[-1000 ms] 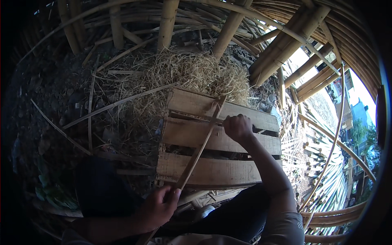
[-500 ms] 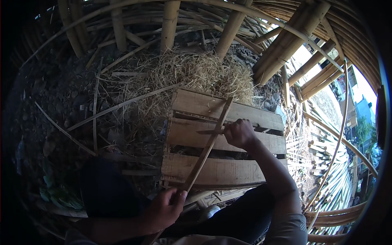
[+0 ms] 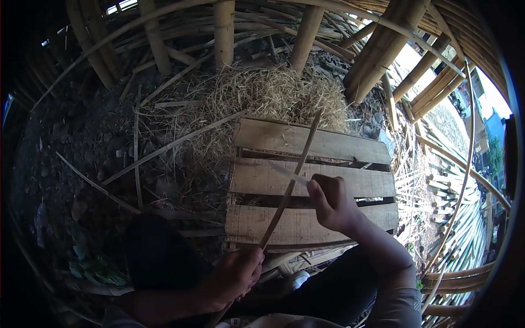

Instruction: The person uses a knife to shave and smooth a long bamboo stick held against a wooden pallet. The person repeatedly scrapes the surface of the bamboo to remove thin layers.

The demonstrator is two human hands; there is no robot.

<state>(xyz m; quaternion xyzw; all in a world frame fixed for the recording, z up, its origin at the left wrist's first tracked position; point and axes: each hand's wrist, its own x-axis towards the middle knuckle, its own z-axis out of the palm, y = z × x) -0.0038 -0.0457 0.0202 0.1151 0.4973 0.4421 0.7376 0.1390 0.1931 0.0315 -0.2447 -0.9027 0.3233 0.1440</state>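
My left hand (image 3: 235,274) is closed round the lower part of a long bamboo strip (image 3: 288,192), which slants up and to the right over a slatted wooden crate (image 3: 273,225). The strip's far end reaches past the crate's back edge toward the straw. In my right hand (image 3: 333,203) is a knife, its handle mostly hidden by the fingers. The knife's pale blade (image 3: 284,170) points left and crosses the strip near its middle; whether it touches the strip I cannot tell.
A heap of straw-like shavings (image 3: 273,93) lies behind the crate. Loose bamboo slats (image 3: 169,148) rest on the dark ground at left. Thick bamboo posts (image 3: 224,35) stand at the back, and many cut bamboo poles (image 3: 454,235) lie at right.
My right hand has come nearer to me, and its wrist has turned with the knife. The strip now looks narrower, as if rolled on its edge, and the whole view has shifted slightly.
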